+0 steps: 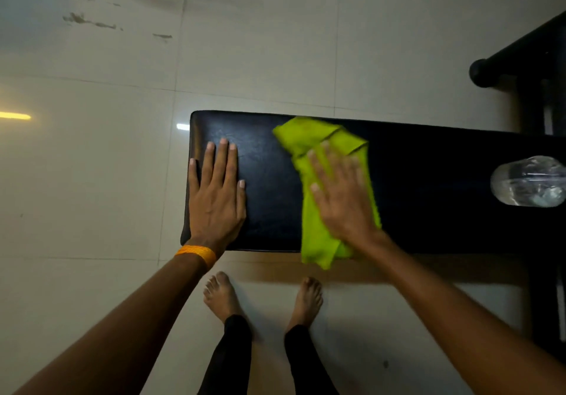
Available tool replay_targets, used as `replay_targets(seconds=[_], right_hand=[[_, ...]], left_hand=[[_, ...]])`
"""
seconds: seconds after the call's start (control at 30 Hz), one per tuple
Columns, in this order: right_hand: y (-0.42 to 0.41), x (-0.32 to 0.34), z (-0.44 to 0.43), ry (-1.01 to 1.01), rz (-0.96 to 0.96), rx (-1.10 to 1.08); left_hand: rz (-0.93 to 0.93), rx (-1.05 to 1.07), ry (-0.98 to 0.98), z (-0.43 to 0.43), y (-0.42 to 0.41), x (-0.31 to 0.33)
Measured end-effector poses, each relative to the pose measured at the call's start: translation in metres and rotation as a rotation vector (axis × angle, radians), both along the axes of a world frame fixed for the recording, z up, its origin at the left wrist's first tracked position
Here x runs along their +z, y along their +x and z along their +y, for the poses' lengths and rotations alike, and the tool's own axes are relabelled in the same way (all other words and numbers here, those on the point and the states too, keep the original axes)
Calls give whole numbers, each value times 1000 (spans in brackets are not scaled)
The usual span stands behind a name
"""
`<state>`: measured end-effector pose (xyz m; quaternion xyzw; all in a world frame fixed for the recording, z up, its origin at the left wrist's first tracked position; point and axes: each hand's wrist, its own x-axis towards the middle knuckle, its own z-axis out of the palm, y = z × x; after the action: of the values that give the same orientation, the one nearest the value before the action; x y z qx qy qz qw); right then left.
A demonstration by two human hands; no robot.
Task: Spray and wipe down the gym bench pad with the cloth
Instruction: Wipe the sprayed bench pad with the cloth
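The black gym bench pad (428,186) runs from the middle of the view to the right edge. A bright green cloth (309,140) lies across the pad and hangs over its near edge. My right hand (343,192) presses flat on the cloth, fingers spread and blurred. My left hand (217,192) rests flat on the pad's left end, fingers apart, holding nothing; an orange band circles its wrist. A clear plastic bottle (530,181) lies on the pad at the far right.
Pale floor tiles (92,180) surround the bench. A black metal frame with a round end cap (481,72) stands at the upper right. My bare feet (220,296) stand on the floor just in front of the pad.
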<state>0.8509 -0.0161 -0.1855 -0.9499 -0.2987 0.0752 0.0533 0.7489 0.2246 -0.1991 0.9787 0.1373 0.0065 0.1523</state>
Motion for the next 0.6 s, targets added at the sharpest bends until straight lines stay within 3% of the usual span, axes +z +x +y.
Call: replay_targets(seconds=[0.13, 0.2, 0.3, 0.33, 0.5, 0.6], right_hand=[[26, 3, -11, -23, -51, -498], [-6, 5, 2, -55, -75, -446], [-36, 6, -22, -63, 5, -50], [-26, 6, -41, -38, 22, -11], [40, 11, -116, -37, -9, -461], [15, 9, -104, -105, -76, -512]], left_hand=[[32, -10, 13, -3, 3, 2], [41, 1, 23, -5, 4, 3], [20, -63, 21, -12, 9, 8], [4, -117, 25, -19, 12, 10], [-12, -275, -2, -73, 43, 15], [-24, -301, -22, -108, 67, 17]])
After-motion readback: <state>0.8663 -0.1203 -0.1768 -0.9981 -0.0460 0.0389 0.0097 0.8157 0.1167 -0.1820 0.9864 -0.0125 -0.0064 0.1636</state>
